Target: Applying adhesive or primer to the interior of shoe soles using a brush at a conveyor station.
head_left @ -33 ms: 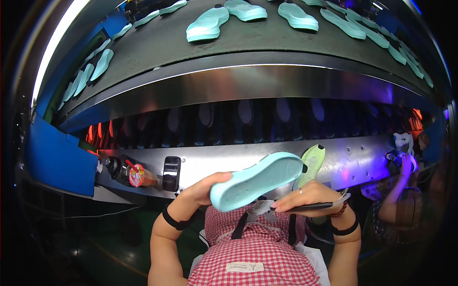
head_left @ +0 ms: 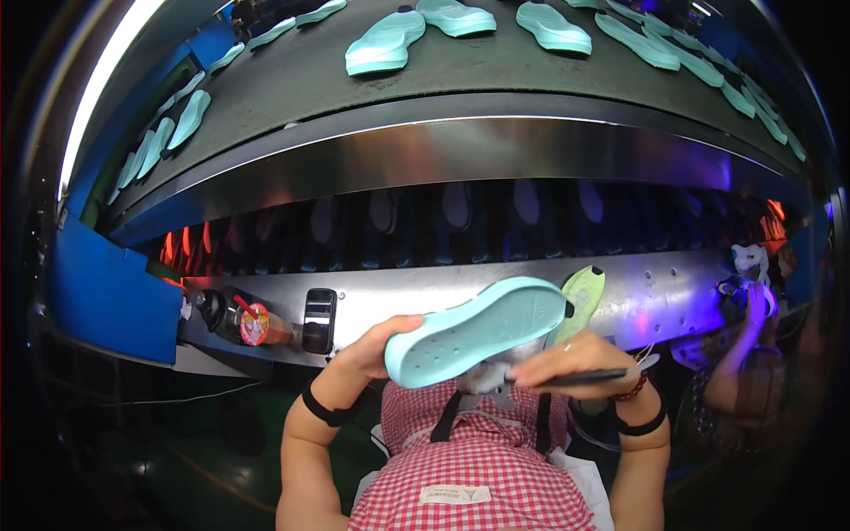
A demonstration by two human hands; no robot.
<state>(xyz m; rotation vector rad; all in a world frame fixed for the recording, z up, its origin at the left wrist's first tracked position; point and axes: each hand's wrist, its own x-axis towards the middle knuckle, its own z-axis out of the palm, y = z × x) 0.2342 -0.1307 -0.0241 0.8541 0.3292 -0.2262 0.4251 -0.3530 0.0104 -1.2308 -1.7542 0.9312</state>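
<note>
A light turquoise shoe sole (head_left: 478,332) is held up in front of my chest, its small holes facing me near the heel. My left hand (head_left: 382,348) grips it by the heel end, thumb along the upper edge. Under the toe end, my right hand (head_left: 575,361) is closed around the black handle of a brush (head_left: 584,377). The brush's pale head is smeared by motion just below the sole; whether it touches the sole I cannot tell. A pale green sole (head_left: 583,299) with a dark tip lies on the metal ledge behind my right hand.
Turquoise soles (head_left: 385,42) rest on the dark conveyor belt (head_left: 283,97) above. The metal ledge (head_left: 390,296) carries a black phone-like device (head_left: 319,320), a drink cup with a red straw (head_left: 255,326) and a dark bottle (head_left: 209,310). At right, another person's hand (head_left: 755,305) works under violet light.
The turquoise sole has shifted slightly up and turned a little, showing more of its holed face. My right hand with the brush has moved slightly and is now blurred.
</note>
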